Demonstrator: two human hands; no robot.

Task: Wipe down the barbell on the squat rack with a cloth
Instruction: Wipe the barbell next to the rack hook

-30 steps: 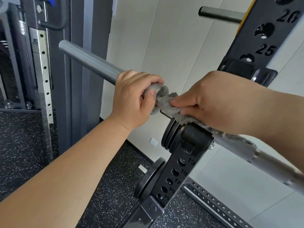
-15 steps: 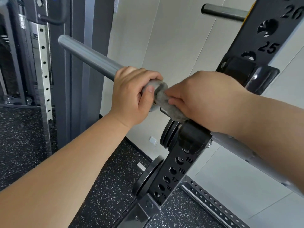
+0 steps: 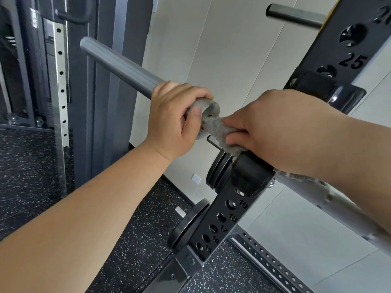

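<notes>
- Flooring [image 3: 31, 176] of black speckled rubber filled the lower left of the frame, and a perforated steel strip [image 3: 60, 87] stood upright above it at the far left.
- The barbell [image 3: 118, 66] ran diagonally from the upper left to the lower right edge. Its thick grey end pointed up and left, and its thinner shaft rested in a black hook [image 3: 251, 172] near the centre.
- The left hand [image 3: 177, 119] was curled round the thick end just beside the collar, with the thumb lying across the front.
- A grey cloth [image 3: 218, 132] was wrapped round the shaft between the collar and the hook, reaching up to the collar. A frayed part of it showed on the shaft right of the hook, under the forearm.
- The right hand [image 3: 273, 125], right of centre, gripped the cloth-covered shaft with its fingers folded over the top.
- Below the hook, a black rack post [image 3: 222, 220] with holes numbered 15 to 19 slanted toward the bottom centre. Dark weight plates [image 3: 218, 172] hung on its left side.
- A second post [image 3: 351, 49], marked 25, rose in the upper right, and a grey peg [image 3: 294, 15] stuck out leftward from it near the top edge.
</notes>
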